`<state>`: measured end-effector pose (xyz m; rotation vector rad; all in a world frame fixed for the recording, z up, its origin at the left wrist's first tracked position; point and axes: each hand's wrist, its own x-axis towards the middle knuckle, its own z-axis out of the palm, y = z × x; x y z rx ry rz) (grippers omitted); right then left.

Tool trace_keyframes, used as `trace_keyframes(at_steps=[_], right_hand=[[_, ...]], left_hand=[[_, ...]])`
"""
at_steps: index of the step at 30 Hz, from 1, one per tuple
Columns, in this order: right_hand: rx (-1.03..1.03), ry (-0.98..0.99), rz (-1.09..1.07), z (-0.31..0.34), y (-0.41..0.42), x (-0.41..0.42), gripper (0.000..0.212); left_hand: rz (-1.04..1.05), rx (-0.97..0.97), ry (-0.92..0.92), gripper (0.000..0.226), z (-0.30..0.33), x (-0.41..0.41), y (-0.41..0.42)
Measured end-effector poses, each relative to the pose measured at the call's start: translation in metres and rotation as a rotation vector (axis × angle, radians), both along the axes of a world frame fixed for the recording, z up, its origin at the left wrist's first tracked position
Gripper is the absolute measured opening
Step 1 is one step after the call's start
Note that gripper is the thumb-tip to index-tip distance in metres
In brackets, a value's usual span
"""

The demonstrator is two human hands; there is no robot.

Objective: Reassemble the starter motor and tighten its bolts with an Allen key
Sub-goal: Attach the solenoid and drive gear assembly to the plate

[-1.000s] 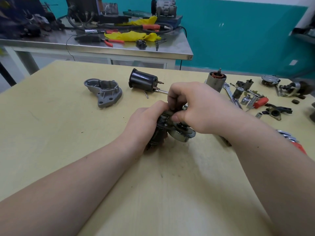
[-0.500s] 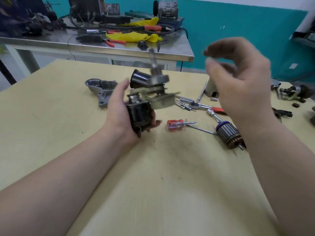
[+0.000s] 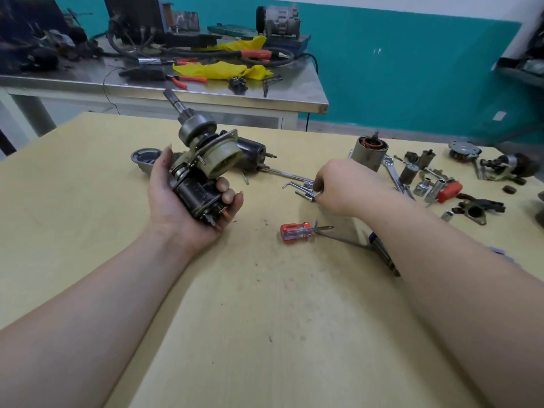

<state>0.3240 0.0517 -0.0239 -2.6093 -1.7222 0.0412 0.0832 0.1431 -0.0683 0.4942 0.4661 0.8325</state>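
Right hand [image 3: 343,187] just dropped from mid-air onto the loose silver Allen keys [image 3: 300,188], fingers pinching one; left hand [image 3: 188,201] keeps gripping the black half-built starter assembly [image 3: 203,169]. Bolt-tightening's probably next.

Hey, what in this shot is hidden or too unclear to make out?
Head view only:
- Armature: mostly hidden under the right forearm.
- Right hand: its grip among the Allen keys is hidden by its own fingers.
- Grey housing: partly behind the left hand holding the starter assembly.

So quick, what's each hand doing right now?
Left hand: fingers curled around the starter motor, holding it off the table.
Right hand: fingers pinching the small metal keys on the table.
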Motion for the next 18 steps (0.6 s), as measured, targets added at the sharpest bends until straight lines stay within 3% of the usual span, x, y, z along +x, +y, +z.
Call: trace_keyframes(at_steps=[6,11,18], right_hand=[[-0.041,0.09,0.073,-0.004,0.003,-0.006,0.026],[0.083,0.254,0.114,-0.002,-0.001,0.003,0.024],[-0.022,0.106,0.246,-0.013,0.005,-0.016,0.036]], left_hand=[[-0.007,-0.006,0.024,0.067,0.001,0.002,0.0],[-0.039,0.02,0.055,0.067,0.001,0.004,-0.002],[-0.016,0.031,0.111,0.066,0.003,0.006,-0.005]])
